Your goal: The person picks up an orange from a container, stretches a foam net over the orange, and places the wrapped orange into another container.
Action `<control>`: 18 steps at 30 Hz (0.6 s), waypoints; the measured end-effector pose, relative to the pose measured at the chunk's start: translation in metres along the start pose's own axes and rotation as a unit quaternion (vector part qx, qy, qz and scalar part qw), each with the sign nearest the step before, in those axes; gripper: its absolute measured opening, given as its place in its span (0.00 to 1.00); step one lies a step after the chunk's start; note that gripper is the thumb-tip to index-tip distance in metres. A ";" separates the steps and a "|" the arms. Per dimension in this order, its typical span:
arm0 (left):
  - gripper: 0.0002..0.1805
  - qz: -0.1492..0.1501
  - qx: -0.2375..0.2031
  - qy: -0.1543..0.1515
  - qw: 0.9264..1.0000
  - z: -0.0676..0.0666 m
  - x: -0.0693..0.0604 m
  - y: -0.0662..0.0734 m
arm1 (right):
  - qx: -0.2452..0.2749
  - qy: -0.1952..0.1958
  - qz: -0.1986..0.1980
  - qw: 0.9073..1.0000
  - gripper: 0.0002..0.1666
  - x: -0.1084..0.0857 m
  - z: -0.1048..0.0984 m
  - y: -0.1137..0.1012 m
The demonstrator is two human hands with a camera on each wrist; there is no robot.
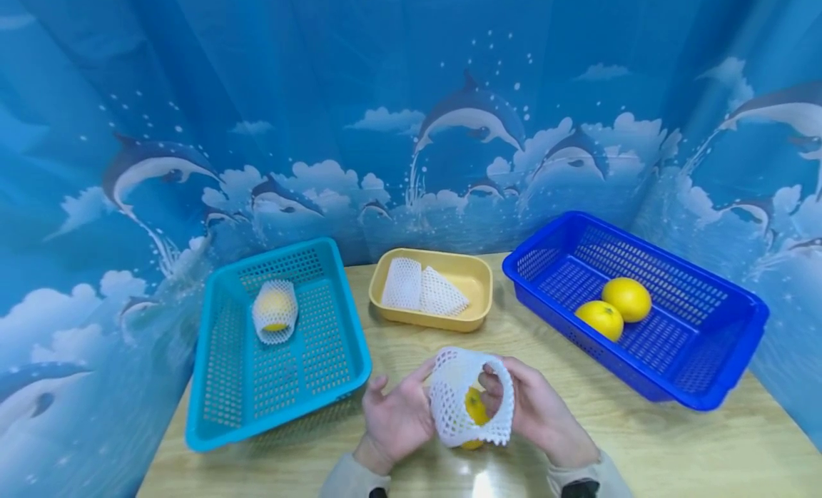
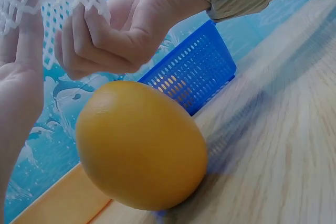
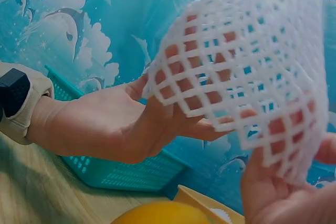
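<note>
A white foam net sleeve [image 1: 449,398] is stretched between my two hands, its round mouth toward the head camera. My left hand [image 1: 401,416] reaches into or behind the mesh with extended fingers; its thumb stands apart from the net. On the other side my right hand [image 1: 542,412] grips the net's rim with curled fingers, as the left wrist view shows. A yellow orange-like fruit [image 2: 142,145] rests on the table below the hands. In the head view the net partly hides it. The right wrist view shows left fingers through the mesh [image 3: 247,72].
A teal basket [image 1: 349,319] at left contains one netted fruit [image 1: 275,311]. The yellow tray [image 1: 477,284] at the back holds folded foam nets [image 1: 403,284]. A blue basket [image 1: 668,341] at right holds two yellow fruits [image 1: 626,300]. Behind stands a dolphin-print curtain [image 1: 385,70].
</note>
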State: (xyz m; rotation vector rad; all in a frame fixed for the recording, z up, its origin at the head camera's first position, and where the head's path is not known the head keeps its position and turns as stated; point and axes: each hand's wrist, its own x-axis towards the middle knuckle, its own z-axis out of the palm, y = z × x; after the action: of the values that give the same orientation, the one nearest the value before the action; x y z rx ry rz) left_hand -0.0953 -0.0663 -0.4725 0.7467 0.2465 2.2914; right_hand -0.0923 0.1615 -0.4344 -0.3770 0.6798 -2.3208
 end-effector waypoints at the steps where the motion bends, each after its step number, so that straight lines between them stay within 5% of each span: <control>1: 0.50 -0.001 -0.004 0.004 1.000 0.000 0.000 0.000 | 0.008 0.013 -0.004 1.000 0.28 0.000 -0.001 0.000; 9: 0.55 -0.021 -0.016 0.029 0.999 -0.013 -0.007 0.001 | 0.007 0.100 -0.019 0.995 0.27 -0.002 -0.010 0.001; 15: 0.56 -0.031 -0.025 0.032 0.999 -0.028 -0.014 0.000 | -0.014 0.224 0.004 0.975 0.19 -0.003 -0.018 0.004; 18: 0.58 -0.033 -0.028 0.036 0.998 -0.033 -0.016 0.000 | -0.030 0.245 0.012 0.969 0.17 -0.003 -0.023 0.006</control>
State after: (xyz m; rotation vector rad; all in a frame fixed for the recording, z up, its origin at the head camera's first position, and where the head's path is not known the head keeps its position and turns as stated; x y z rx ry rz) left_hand -0.1045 -0.0758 -0.5064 0.6182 0.2351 2.2551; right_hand -0.0970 0.1681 -0.4567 0.1910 0.9831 -2.3899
